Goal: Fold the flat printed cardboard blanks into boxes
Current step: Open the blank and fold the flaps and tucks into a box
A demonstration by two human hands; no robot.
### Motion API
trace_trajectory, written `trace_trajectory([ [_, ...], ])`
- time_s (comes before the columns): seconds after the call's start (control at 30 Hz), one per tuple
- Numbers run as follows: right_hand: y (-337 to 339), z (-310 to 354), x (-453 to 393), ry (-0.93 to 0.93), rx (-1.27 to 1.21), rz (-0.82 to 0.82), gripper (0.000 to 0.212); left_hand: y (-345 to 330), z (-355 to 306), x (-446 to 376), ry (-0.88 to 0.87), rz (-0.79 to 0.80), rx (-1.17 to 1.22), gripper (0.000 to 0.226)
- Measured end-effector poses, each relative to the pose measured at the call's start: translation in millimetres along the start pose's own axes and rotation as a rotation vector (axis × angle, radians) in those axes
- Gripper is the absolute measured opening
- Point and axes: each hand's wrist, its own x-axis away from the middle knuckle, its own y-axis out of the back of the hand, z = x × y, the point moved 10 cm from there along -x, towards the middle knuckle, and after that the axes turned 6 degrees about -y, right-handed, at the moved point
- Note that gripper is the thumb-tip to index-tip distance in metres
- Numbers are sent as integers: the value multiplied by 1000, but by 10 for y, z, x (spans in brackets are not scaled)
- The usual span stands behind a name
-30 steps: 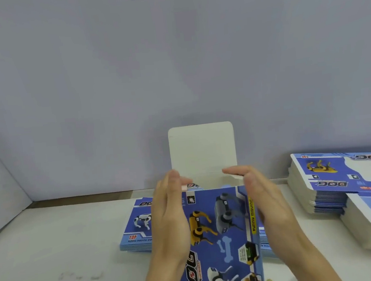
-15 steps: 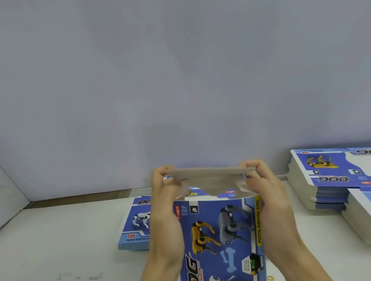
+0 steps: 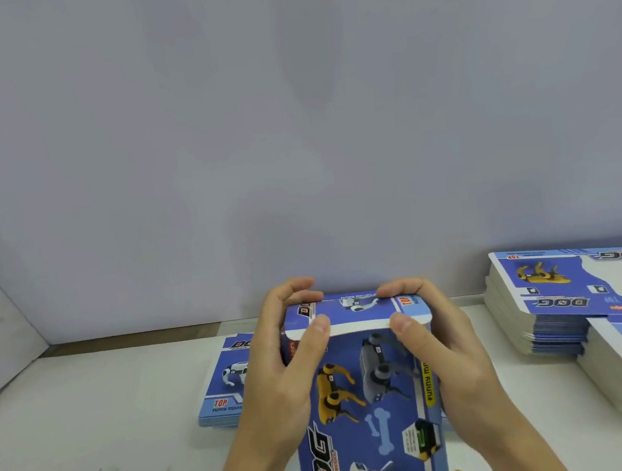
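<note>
Box (image 3: 363, 401) being formed sits upright between the two hands just in front of the person, its lower part running out of the bottom of the view and its printed front panel facing the camera. Both hands grip its upper end: the left hand (image 3: 288, 366) wraps the left side with the thumb pressing on the front edge of the top flap (image 3: 355, 312), and the right hand (image 3: 442, 348) mirrors it on the right, fingers curled over the far edge. Holding it from both sides likely keeps the tube square while the thumbs push the flap down and in, so this looks like the closing of the top end. Its cardboard is glossy blue, printed with a yellow and a grey robot dog, a pale bone, and "DOG" lettering; the flap's edge shows white. Behind it a low stack of flat blanks (image 3: 223, 388) lies on the white desk (image 3: 92, 427), and taller stacks of blanks (image 3: 558, 298) stand at the right, within reach.
</note>
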Motion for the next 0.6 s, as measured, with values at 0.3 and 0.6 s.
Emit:
trace_trajectory([
  [0.3,54,28,-20,84,54,-135,17,-18,-5,-7,11,-100,-4,20],
  [0.6,528,99,-12,120,-70,-465,59,-156,276,275,416,526,-165,108],
])
